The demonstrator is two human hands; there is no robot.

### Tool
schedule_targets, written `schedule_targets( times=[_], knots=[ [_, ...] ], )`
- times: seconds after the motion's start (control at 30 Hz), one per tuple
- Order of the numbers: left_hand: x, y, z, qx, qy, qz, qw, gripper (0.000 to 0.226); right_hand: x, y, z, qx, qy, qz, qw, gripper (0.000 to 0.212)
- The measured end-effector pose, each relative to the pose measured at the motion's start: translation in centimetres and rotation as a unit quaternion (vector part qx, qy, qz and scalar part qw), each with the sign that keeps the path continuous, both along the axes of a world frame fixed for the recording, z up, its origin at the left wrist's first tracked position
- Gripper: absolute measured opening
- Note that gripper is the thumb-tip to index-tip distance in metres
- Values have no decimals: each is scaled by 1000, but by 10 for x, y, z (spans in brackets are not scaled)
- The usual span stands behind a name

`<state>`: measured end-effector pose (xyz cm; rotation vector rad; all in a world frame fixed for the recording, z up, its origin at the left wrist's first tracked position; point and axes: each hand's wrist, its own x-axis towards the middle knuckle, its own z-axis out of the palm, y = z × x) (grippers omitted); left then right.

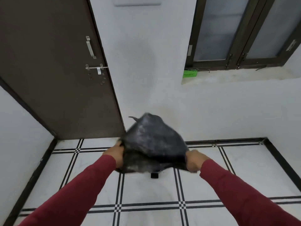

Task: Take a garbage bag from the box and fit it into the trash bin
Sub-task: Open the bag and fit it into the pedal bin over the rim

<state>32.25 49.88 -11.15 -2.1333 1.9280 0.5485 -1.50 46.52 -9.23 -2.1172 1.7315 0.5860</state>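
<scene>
White tiled floor [146, 190], brown door [53, 70]

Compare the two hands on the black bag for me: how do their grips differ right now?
The left hand grips the garbage bag higher and farther forward, at its left edge; the right hand grips lower and nearer, at the right edge. The left hand's fingers curl over the top of the plastic; the right hand is a closed fist pulling outward. Both are shut on the bag, stretching it between red sleeves.
</scene>
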Motion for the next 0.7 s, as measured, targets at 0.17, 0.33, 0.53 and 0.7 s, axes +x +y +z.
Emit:
schedule_targets(
  times=[0.17, 0.33, 0.53, 0.7],
  knots=[
    [-6, -14, -3, 13, 101, 14, 995, 82, -9, -28, -4, 3, -122, -150, 981, 19],
    [-43, -21, 29, -338, 138, 114, 924, 98, -12, -47, 6, -307, -459, -284, 784, 62],
    [-32, -30, 4, -129, 66, 54, 988, 91, -24, -51, -20, -224, -287, -25, 931, 54],
    [-13, -35, -21, 45, 53, 58, 996, 100, -10, -70, -34, 53, -133, -67, 987, 29]
  ],
)
